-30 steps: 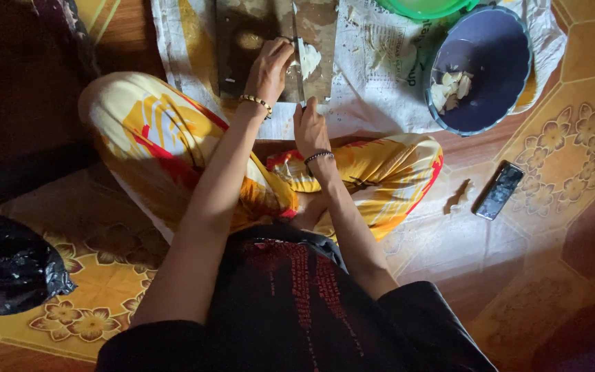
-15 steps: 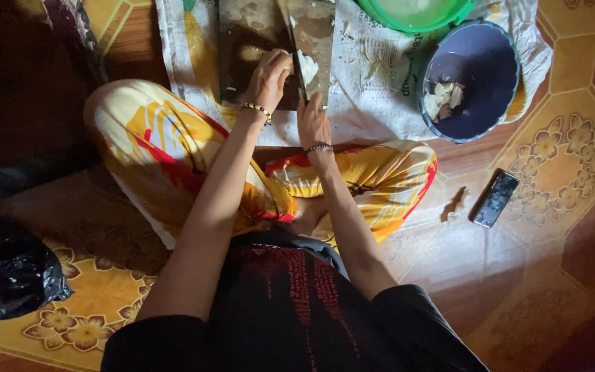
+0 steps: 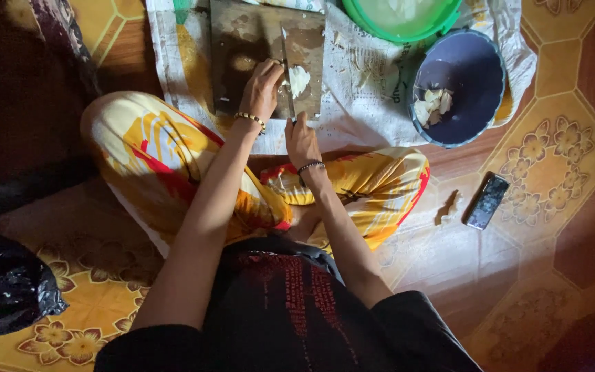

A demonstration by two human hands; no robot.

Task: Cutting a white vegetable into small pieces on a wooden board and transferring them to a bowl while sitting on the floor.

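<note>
Head view: on the far wooden board (image 3: 242, 48), the left hand (image 3: 263, 86) curls its fingers down beside a pale food piece (image 3: 299, 79). The right hand (image 3: 301, 141) grips a knife (image 3: 287, 69), blade against the piece. A blue bowl (image 3: 476, 62) sits right.

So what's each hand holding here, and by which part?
Right hand grips a knife by its handle, blade on the board. Left hand presses a pale food piece from its left side.
</note>
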